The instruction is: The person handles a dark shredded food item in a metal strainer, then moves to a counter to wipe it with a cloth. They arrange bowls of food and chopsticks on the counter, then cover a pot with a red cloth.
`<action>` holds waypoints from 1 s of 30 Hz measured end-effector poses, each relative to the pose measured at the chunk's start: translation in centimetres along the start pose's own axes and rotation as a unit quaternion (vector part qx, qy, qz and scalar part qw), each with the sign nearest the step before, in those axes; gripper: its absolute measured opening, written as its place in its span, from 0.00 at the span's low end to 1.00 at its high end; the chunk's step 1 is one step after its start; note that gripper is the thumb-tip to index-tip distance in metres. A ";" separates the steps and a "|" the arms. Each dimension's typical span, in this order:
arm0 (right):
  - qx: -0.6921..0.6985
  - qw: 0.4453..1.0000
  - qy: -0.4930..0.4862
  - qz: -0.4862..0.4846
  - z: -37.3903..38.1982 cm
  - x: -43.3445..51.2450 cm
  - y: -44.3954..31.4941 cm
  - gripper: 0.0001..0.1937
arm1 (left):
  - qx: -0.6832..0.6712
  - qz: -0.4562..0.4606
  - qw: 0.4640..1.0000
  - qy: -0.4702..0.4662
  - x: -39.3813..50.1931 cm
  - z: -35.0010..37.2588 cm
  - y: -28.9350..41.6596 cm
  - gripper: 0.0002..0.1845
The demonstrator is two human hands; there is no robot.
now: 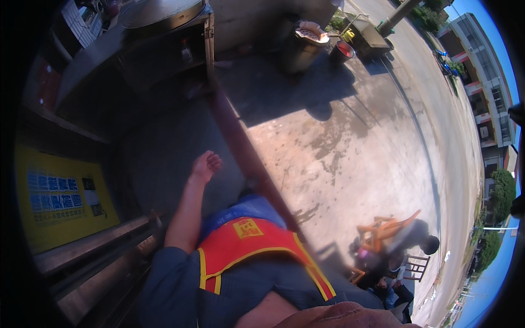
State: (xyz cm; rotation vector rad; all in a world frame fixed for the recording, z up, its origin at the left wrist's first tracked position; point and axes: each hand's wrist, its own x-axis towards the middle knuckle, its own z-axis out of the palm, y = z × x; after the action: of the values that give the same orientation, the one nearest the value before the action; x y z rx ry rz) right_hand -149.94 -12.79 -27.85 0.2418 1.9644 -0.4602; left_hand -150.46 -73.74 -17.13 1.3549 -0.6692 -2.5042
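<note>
My left hand (pixel 207 166) is held out over the shaded floor, left of my body, with its fingers loosely curled and nothing visible in it. It touches no object. My right hand is out of view. Down my front hangs a red apron (pixel 262 244) with yellow edging and a yellow patch bearing writing, above blue cloth (pixel 246 211). A dark red floor edge (pixel 262 172) runs beside me, between the shaded floor and sunlit concrete (pixel 348 164).
A counter bears a large round metal lid (pixel 162 14) at upper left. A bin (pixel 305 49) and a red bucket (pixel 343 51) stand ahead. Wooden rails (pixel 94 242) and a yellow poster (pixel 61 197) lie left. People (pixel 404 246) are among wooden chairs (pixel 379 231) at lower right.
</note>
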 end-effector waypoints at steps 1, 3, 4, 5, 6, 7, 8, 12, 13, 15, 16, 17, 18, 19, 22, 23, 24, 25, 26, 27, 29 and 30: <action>0.107 0.993 -0.013 0.050 -0.4 -0.5 -2.3 0.16 | -0.009 0.011 1.000 0.008 0.9 0.6 1.2 0.13; 0.046 0.998 0.024 0.021 -1.9 3.5 -2.5 0.17 | -0.025 0.031 0.999 0.002 3.2 2.8 3.0 0.14; 0.013 0.999 0.046 0.007 -3.4 5.5 -1.9 0.17 | -0.037 0.041 0.998 -0.002 4.4 4.2 3.7 0.14; 0.075 0.996 0.011 -0.044 -4.1 5.4 -4.2 0.16 | -0.047 0.056 0.997 0.009 4.6 4.2 4.8 0.14; 0.136 0.986 -0.024 -0.094 -5.4 5.4 -6.6 0.16 | -0.060 0.072 0.995 0.020 4.8 4.1 5.9 0.15; 0.192 0.969 -0.055 -0.143 -7.1 5.3 -9.2 0.16 | -0.078 0.087 0.993 0.028 4.8 4.6 7.3 0.15; -0.121 0.965 0.012 -0.232 -9.5 7.8 -8.8 0.14 | -0.088 0.083 0.992 0.043 4.9 6.6 7.8 0.16; -0.065 0.986 -0.014 -0.150 -10.5 10.8 -14.1 0.14 | -0.139 0.089 0.986 0.009 8.8 10.7 12.0 0.13; -0.002 0.995 -0.020 -0.102 -11.3 10.9 -15.6 0.14 | -0.149 0.095 0.984 -0.001 9.6 11.9 13.2 0.13; 0.052 0.997 -0.018 -0.062 -13.0 11.1 -19.3 0.14 | -0.151 0.127 0.980 -0.018 11.3 15.5 16.5 0.13; 0.065 0.996 -0.013 -0.052 -14.0 11.2 -21.0 0.14 | -0.163 0.142 0.976 -0.027 12.3 16.8 17.9 0.13; 0.068 0.997 -0.008 -0.048 -15.1 11.3 -22.7 0.14 | -0.173 0.155 0.972 -0.041 13.3 18.1 19.7 0.14; 0.071 0.996 -0.001 -0.047 -16.1 11.4 -24.3 0.14 | -0.187 0.165 0.967 -0.051 14.6 19.2 21.3 0.14; 0.074 0.996 0.003 -0.044 -16.8 11.5 -25.5 0.14 | -0.197 0.172 0.963 -0.063 15.9 20.3 22.9 0.14; 0.088 0.995 0.019 -0.039 -18.0 11.9 -30.1 0.14 | -0.218 0.183 0.956 -0.075 20.4 23.6 27.9 0.15; 0.091 0.995 0.023 -0.036 -18.1 11.8 -31.4 0.14 | -0.223 0.185 0.954 -0.077 21.9 24.7 29.8 0.15; 0.096 0.994 0.024 -0.036 -18.3 11.9 -33.0 0.14 | -0.224 0.191 0.950 -0.107 23.6 25.6 31.7 0.16; 0.098 0.994 0.025 -0.036 -18.4 11.8 -34.3 0.14 | -0.229 0.196 0.947 -0.113 25.2 26.4 33.5 0.16; 0.107 0.993 0.036 -0.030 -18.6 11.3 -35.5 0.14 | -0.235 0.193 0.944 -0.125 27.0 28.0 34.9 0.16; 0.118 0.992 0.046 -0.025 -18.6 10.7 -36.6 0.14 | -0.240 0.189 0.942 -0.137 28.7 29.6 36.3 0.16; 0.127 0.990 0.049 -0.018 -18.0 10.8 -38.4 0.14 | -0.254 0.201 0.938 -0.122 30.5 30.8 39.5 0.17; 0.136 0.989 0.051 -0.015 -17.4 10.5 -39.2 0.14 | -0.255 0.209 0.938 -0.110 31.7 31.8 41.2 0.17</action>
State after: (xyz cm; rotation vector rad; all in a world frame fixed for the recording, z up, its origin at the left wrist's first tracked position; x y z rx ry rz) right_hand -183.23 -41.26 -22.64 0.4162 2.0051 -0.7488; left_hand -195.46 -113.04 -5.32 0.6745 -0.2671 -2.2664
